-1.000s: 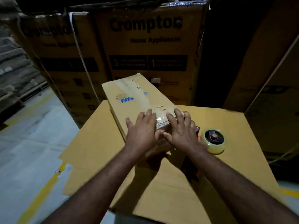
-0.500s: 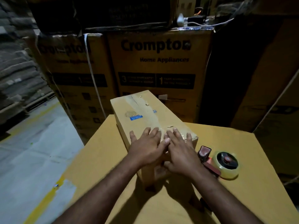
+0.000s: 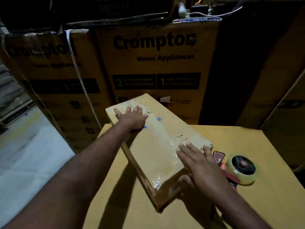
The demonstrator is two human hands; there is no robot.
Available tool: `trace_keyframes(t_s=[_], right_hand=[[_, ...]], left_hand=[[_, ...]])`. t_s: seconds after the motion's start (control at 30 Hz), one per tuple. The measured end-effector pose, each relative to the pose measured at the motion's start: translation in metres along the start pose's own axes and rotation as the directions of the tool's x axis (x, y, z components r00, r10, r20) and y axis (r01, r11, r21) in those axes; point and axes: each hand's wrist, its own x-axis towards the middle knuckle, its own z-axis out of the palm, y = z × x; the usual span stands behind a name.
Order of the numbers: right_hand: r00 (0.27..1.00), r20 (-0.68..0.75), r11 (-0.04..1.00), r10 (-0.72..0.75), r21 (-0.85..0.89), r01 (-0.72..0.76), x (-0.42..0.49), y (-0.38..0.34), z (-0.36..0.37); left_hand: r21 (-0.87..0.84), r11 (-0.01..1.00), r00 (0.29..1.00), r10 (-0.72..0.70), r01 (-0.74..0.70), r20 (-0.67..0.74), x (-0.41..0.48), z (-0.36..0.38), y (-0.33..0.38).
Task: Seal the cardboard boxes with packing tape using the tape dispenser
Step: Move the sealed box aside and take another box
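Floor (image 3: 24, 154): pale concrete at the left edge of the frame, dim.
Stacked cartons (image 3: 153, 63): printed cartons fill the upper half of the frame, with a white strap (image 3: 77, 71) hanging down the left one.
Left hand (image 3: 132, 118): reaches to the far end of the small box, just left of centre. The grip is spread, palm down and fingers fanned flat on the top face. It pinches nothing.
Small box (image 3: 153, 146): long and narrow, lying at a slant across the centre of the frame on a big carton (image 3: 247, 204) that serves as the work surface.
Tape (image 3: 168, 151): a glossy clear strip runs along the top seam and wraps over the near corner. The cardboard skin beside it is torn in places.
Right hand (image 3: 198, 161): lies on the near end of the box, right of centre. Its fingers are straight and pressing on the top, and the thumb seems to hook down the end face.
Tape dispenser (image 3: 237, 167): lies on the big carton at lower right, just beside the right hand and untouched.
Step in hand: I'd say they are smoothing the laid strip down and steadying the box.
Next move: probably rub out any lifted edges, then pick up the dispenser for the next seam or the next box.
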Motion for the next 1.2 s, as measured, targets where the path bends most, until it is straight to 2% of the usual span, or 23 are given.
trace_keyframes(t_s=[0.07, 0.13, 0.17, 0.23, 0.3, 0.33, 0.4, 0.47, 0.5, 0.67, 0.83, 0.87, 0.93, 1.0, 1.07, 1.1, 1.13, 1.2], right_hand=[[0.999, 0.012, 0.999, 0.044, -0.029, -0.044, 0.001, -0.002, -0.003], [0.993, 0.085, 0.996, 0.084, -0.027, -0.082, 0.001, -0.006, -0.014], [0.994, 0.075, 0.996, 0.085, -0.011, -0.084, 0.0, -0.007, -0.017], [0.979, 0.145, 0.988, 0.141, 0.047, -0.149, -0.005, -0.012, -0.024], [0.959, 0.141, 0.955, 0.245, 0.137, -0.264, -0.013, -0.024, -0.026], [0.936, 0.111, 0.903, 0.334, 0.247, -0.351, -0.018, -0.031, -0.025], [0.851, 0.085, 0.728, 0.519, 0.478, -0.492, -0.026, -0.043, -0.021], [0.79, 0.159, 0.572, 0.592, 0.608, -0.551, -0.027, -0.05, -0.011], [0.791, 0.173, 0.547, 0.587, 0.636, -0.545, -0.025, -0.051, -0.006], [0.832, 0.127, 0.592, 0.539, 0.646, -0.482, -0.001, -0.029, 0.0], [0.82, 0.121, 0.598, 0.559, 0.626, -0.5, 0.036, -0.001, -0.014], [0.818, 0.086, 0.626, 0.569, 0.6, -0.499, 0.045, 0.004, -0.018], [0.852, -0.006, 0.761, 0.523, 0.454, -0.464, 0.068, 0.019, -0.023], [0.901, 0.017, 0.862, 0.434, 0.283, -0.42, 0.093, 0.028, -0.025], [0.889, 0.143, 0.874, 0.436, 0.168, -0.456, 0.114, 0.03, -0.022], [0.872, 0.185, 0.869, 0.453, 0.128, -0.478, 0.12, 0.029, -0.019], [0.871, 0.191, 0.872, 0.453, 0.107, -0.477, 0.127, 0.029, -0.016], [0.9, 0.126, 0.898, 0.417, 0.093, -0.43, 0.135, 0.032, -0.011]], left_hand=[[0.004, 1.0, 1.0, -0.016, 0.016, 0.012, 0.021, -0.006, -0.009], [-0.02, 0.999, 0.999, -0.035, 0.036, 0.012, 0.038, -0.012, -0.018], [-0.043, 0.998, 0.999, -0.049, 0.049, 0.002, 0.046, -0.014, -0.024], [-0.087, 0.994, 0.998, -0.066, 0.065, -0.013, 0.057, -0.018, -0.033], [-0.118, 0.992, 0.998, -0.049, 0.045, -0.028, 0.062, -0.019, -0.04], [-0.118, 0.993, 0.999, -0.034, 0.029, -0.042, 0.062, -0.019, -0.042], [-0.104, 0.995, 0.998, -0.015, 0.008, -0.069, 0.06, -0.018, -0.048], [-0.098, 0.995, 0.997, -0.031, 0.024, -0.071, 0.056, -0.017, -0.056], [-0.101, 0.994, 0.996, -0.048, 0.041, -0.068, 0.053, -0.016, -0.062], [-0.124, 0.98, 0.986, -0.161, 0.155, -0.036, 0.006, -0.005, -0.117], [-0.088, 0.988, 0.99, -0.134, 0.129, -0.049, -0.069, 0.02, -0.176], [-0.118, 0.986, 0.991, -0.125, 0.119, -0.048, -0.082, 0.027, -0.182], [-0.236, 0.967, 0.994, -0.104, 0.091, -0.044, -0.105, 0.043, -0.193], [-0.481, 0.876, 0.995, -0.077, 0.041, -0.055, -0.124, 0.056, -0.19], [-0.772, 0.635, 0.993, -0.111, 0.035, -0.047, -0.139, 0.065, -0.178], [-0.864, 0.502, 0.991, -0.13, 0.051, -0.017, -0.145, 0.065, -0.172], [-0.915, 0.397, 0.988, -0.157, 0.068, 0.005, -0.15, 0.066, -0.167], [-0.937, 0.339, 0.976, -0.216, 0.083, 0.008, -0.156, 0.07, -0.162]])
